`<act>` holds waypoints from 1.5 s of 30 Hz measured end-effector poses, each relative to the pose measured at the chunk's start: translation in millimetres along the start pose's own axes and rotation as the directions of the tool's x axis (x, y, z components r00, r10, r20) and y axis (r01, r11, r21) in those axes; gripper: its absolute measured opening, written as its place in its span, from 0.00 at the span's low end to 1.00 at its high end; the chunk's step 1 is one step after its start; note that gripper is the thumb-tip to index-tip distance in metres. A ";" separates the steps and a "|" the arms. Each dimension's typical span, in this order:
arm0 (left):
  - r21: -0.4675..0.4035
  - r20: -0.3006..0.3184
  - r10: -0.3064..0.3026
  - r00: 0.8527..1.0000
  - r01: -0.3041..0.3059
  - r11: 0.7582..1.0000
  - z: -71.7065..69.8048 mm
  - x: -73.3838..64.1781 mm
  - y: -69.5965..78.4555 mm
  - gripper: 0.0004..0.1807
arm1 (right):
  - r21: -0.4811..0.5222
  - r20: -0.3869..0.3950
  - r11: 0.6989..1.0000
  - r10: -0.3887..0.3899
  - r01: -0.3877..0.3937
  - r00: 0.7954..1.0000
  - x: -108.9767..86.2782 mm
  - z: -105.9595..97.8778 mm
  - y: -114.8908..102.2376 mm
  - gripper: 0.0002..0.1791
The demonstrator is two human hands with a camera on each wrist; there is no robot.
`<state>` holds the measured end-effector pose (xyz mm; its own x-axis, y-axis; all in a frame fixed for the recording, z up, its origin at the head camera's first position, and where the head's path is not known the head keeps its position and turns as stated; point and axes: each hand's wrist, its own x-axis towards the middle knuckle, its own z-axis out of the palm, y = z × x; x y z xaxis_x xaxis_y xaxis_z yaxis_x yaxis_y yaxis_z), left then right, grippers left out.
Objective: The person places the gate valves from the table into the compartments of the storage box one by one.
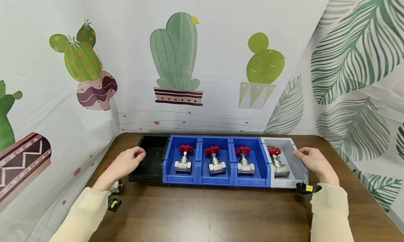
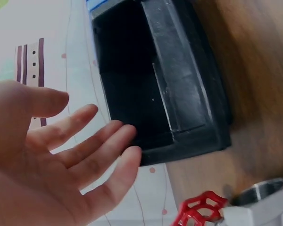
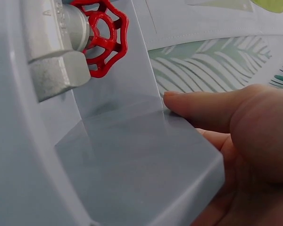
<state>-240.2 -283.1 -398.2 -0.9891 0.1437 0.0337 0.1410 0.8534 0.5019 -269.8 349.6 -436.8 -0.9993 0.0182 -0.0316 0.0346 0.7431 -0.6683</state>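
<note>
Side by side stand a black bin (image 1: 155, 159), three blue bins (image 1: 180, 179) and a grey bin (image 1: 288, 150). A gate valve (image 1: 183, 165) with a red handwheel lies in the left blue bin, and similar valves lie in the middle blue bin (image 1: 217, 167), right blue bin (image 1: 245, 168) and grey bin (image 1: 282, 169). At the black bin's left wall is my left hand (image 1: 127, 162), its loosely bent fingertips (image 2: 127, 134) at the outer edge. My right hand (image 1: 318, 163) rests against the grey bin's right wall, thumb by the rim and other fingers partly hidden outside.
Another valve (image 1: 116, 187) with a red handwheel lies on the brown table (image 1: 202, 214) beneath my left forearm, left of the black bin. A cloth backdrop (image 1: 221, 59) printed with cacti and leaves hangs behind the row.
</note>
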 end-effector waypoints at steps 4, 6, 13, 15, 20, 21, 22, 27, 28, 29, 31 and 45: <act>-0.014 -0.027 -0.001 1.000 0.001 1.000 -0.6 -3.4 -5.8 0.16 | 0.002 0.005 1.000 0.004 -0.005 1.000 0.4 -0.4 -0.3 0.24; -0.019 -0.042 0.004 0.999 -0.005 1.000 -0.6 -4.1 -8.0 0.16 | 0.005 0.007 1.000 0.002 -0.002 1.000 0.5 -0.6 0.0 0.24; -0.021 -0.079 0.000 0.997 -0.002 1.000 -2.3 -5.0 -13.9 0.14 | 0.009 0.001 1.000 0.000 0.000 1.000 0.5 0.6 1.0 0.24; -0.026 -0.088 0.000 0.996 -0.002 1.000 -3.6 -6.0 -14.7 0.14 | 0.011 0.001 1.000 0.004 -0.004 1.000 0.4 0.6 1.1 0.24; -0.031 -0.113 -0.015 0.993 0.012 0.999 -6.8 -9.5 -19.6 0.15 | 0.013 0.005 1.000 0.016 -0.016 1.000 -0.4 -0.3 1.4 0.25; -0.033 -0.111 -0.020 0.994 0.017 0.999 -7.2 -10.2 -21.8 0.16 | 0.014 0.005 1.000 0.017 -0.017 1.000 -0.3 -0.4 1.7 0.25; -0.033 -0.109 -0.027 0.994 0.023 0.999 -7.7 -11.2 -23.9 0.16 | 0.013 0.005 1.000 0.016 -0.016 1.000 -0.2 -0.5 2.0 0.25; 0.013 -0.123 -0.043 0.991 0.045 0.999 -8.5 -18.3 -40.4 0.17 | 0.012 -0.003 1.000 -0.002 0.002 1.000 0.5 0.1 2.8 0.24; 0.024 -0.130 -0.049 0.990 0.053 0.998 -8.6 -20.3 -44.5 0.17 | 0.012 -0.004 1.000 -0.005 0.005 1.000 0.6 0.3 2.6 0.24; 0.034 -0.135 -0.054 0.989 0.060 0.998 -8.6 -22.2 -49.0 0.16 | 0.013 -0.006 1.000 -0.006 0.007 1.000 0.7 0.5 2.4 0.23; 0.049 -0.146 -0.065 0.987 0.073 0.996 -8.6 -26.1 -57.6 0.16 | 0.015 -0.008 1.000 -0.007 0.007 1.000 0.5 0.6 1.7 0.23; 0.076 -0.147 -0.111 0.983 0.123 0.990 -9.4 -44.7 -80.9 0.18 | 0.027 -0.003 1.000 0.005 -0.005 1.000 -0.3 1.5 0.5 0.24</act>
<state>-207.8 -363.2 -432.2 -0.9941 -0.0271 0.1046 0.0213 0.9001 0.4351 -269.5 349.0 -438.2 -0.9992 0.0234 -0.0329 0.0396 0.7247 -0.6879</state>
